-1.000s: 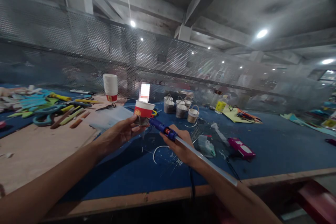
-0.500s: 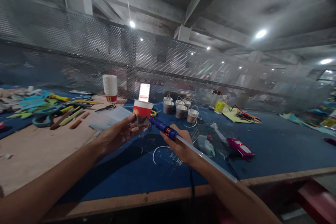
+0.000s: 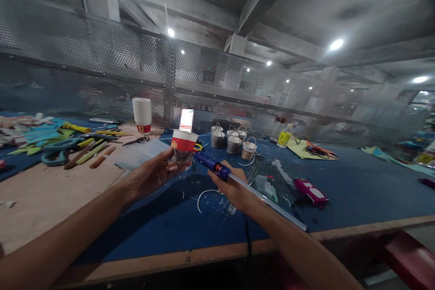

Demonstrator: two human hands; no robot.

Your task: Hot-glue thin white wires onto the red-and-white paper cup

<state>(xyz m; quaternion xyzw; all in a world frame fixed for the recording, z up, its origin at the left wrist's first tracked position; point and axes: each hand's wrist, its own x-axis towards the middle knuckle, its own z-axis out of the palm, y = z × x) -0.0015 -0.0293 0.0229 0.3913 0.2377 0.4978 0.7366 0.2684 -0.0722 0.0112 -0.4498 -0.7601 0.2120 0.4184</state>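
A red and white paper cup (image 3: 184, 141), its lower part covered in a greyish-brown wrap, is held up in my left hand (image 3: 158, 171). My fingers curl around its lower side. My right hand (image 3: 234, 186) grips a blue glue gun (image 3: 212, 165) with a long clear glue stick (image 3: 268, 201) running out of its back. The nozzle points left and sits close to the cup's wrapped lower part; whether it touches cannot be made out. Behind the hands stand several small wrapped cups (image 3: 234, 142) with thin looped handles.
A stack of white paper cups (image 3: 142, 115) stands at the back left. Scissors (image 3: 56, 156), markers and clay-coloured sticks lie on the left board. To the right are a magenta box-like device (image 3: 311, 191), a yellow-labelled bottle (image 3: 286, 136) and yellow paper (image 3: 307, 150). Loose wire strands (image 3: 231, 208) lie below my hands.
Hands, cup and glue gun stay almost in place. The cup has shifted very slightly left and down, and the glue stick's far end sits a little higher.
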